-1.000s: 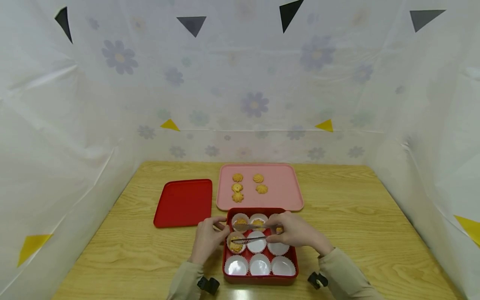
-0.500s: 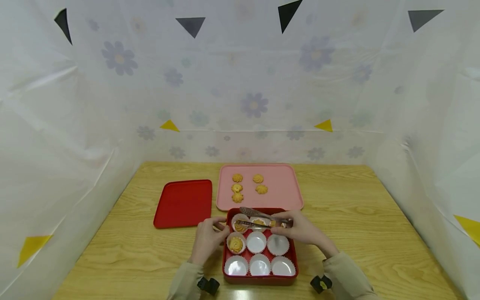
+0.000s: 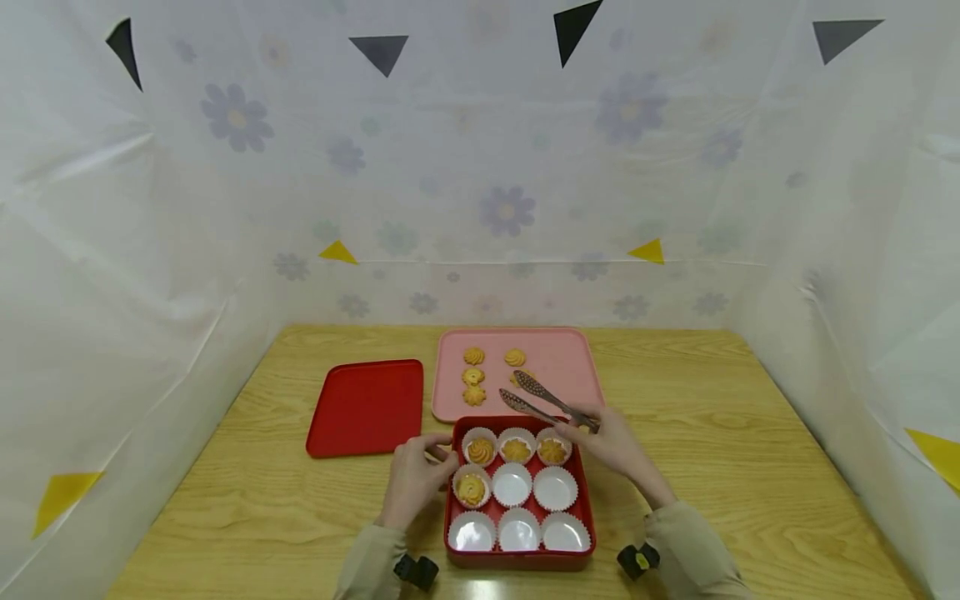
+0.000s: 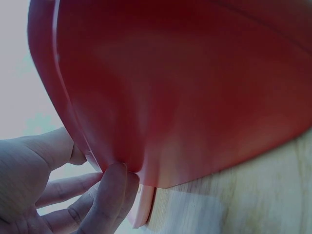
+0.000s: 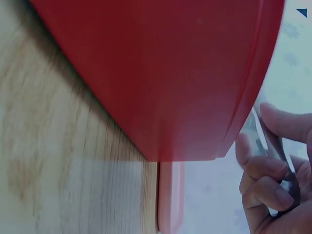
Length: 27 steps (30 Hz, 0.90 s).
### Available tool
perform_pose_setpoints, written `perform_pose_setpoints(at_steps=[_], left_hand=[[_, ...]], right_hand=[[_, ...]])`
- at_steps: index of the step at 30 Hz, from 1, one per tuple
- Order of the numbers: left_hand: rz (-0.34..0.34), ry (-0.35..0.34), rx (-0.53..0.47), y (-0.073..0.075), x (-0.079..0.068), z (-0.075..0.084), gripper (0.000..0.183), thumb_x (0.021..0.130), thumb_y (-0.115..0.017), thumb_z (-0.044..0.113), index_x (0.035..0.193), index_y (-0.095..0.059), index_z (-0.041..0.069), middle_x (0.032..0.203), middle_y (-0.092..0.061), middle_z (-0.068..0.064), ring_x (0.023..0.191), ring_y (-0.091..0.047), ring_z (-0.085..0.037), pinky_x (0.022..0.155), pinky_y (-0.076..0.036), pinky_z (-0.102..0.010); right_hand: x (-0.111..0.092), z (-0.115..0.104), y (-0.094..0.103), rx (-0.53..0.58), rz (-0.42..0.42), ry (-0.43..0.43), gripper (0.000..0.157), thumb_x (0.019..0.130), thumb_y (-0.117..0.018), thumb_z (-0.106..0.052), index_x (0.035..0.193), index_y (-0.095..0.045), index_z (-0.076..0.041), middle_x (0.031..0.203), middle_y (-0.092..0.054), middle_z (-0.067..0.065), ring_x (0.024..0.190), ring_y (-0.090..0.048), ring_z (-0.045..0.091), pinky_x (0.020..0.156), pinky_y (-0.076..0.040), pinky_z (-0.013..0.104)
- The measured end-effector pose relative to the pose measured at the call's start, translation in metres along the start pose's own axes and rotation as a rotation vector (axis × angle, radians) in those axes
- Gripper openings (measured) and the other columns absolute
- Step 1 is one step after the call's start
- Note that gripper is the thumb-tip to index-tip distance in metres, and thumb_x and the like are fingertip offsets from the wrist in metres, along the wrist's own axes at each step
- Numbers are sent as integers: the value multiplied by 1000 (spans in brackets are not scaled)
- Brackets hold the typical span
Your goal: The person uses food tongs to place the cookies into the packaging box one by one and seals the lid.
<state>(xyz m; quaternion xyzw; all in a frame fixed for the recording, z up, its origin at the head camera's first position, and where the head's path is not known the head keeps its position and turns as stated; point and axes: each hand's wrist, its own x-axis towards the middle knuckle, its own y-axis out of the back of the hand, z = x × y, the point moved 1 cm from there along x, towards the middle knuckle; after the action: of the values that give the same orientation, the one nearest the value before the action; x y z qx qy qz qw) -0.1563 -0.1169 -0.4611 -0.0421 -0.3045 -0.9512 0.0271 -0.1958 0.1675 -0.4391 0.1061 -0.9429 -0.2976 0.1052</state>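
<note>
Gripping metal tongs (image 3: 542, 392) in curled fingers of the right hand (image 3: 611, 443), just right of centre in the head view, with tips spread over the pink tray (image 3: 566, 354). Losing those tips behind the red box (image 3: 519, 562) in the right wrist view. Pinching the red box, lower centre, at its left rim with the left hand (image 3: 416, 475); pressing fingertips against its outer wall, per the left wrist view. Showing only in the head view: four cookies (image 3: 480, 451) in paper cups (image 3: 512, 485), five on the pink tray, one partly blocked by the tongs.
</note>
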Motion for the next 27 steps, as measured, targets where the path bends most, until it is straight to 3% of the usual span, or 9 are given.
perform_pose_setpoints(at_steps=[5, 10, 17, 22, 27], left_hand=[[-2, 3, 4, 0, 0, 0, 24, 75, -65, 17, 98, -68, 11, 72, -66, -4, 58, -57, -10, 45, -46, -21], [-7, 2, 10, 0, 1, -2, 25, 75, -65, 18, 99, -68, 10, 72, -66, -4, 58, -57, -10, 45, -45, -21], [-1, -12, 16, 0, 1, -2, 24, 75, -65, 17, 99, -68, 10, 72, -66, -4, 60, -57, -10, 45, -45, -20], [0, -12, 7, 0, 0, -1, 24, 75, -65, 17, 98, -68, 10, 72, -66, -4, 59, -57, -11, 45, -45, -21], [-3, -9, 8, 1, 0, 0, 24, 76, -65, 17, 98, -68, 9, 72, -66, -4, 59, -57, -11, 45, -45, -21]], right_hand=[[6, 4, 3, -114, 48, -64, 29, 79, -65, -31, 99, -65, -10, 73, -60, 4, 61, -45, 11, 48, -37, 21], [17, 9, 7, -175, 39, -110, 31, 80, -63, -30, 99, -63, -5, 71, -59, 5, 55, -42, 10, 44, -35, 22], [33, 16, 11, -200, -35, -196, 33, 81, -62, -27, 104, -62, -3, 72, -62, 6, 58, -53, 14, 48, -41, 25], [46, 15, 13, -244, -79, -261, 25, 81, -62, -31, 88, -63, -6, 65, -57, 4, 55, -51, 14, 47, -39, 26], [57, 12, 14, -304, -118, -308, 29, 80, -62, -34, 76, -61, -6, 56, -45, 1, 48, -40, 13, 45, -33, 25]])
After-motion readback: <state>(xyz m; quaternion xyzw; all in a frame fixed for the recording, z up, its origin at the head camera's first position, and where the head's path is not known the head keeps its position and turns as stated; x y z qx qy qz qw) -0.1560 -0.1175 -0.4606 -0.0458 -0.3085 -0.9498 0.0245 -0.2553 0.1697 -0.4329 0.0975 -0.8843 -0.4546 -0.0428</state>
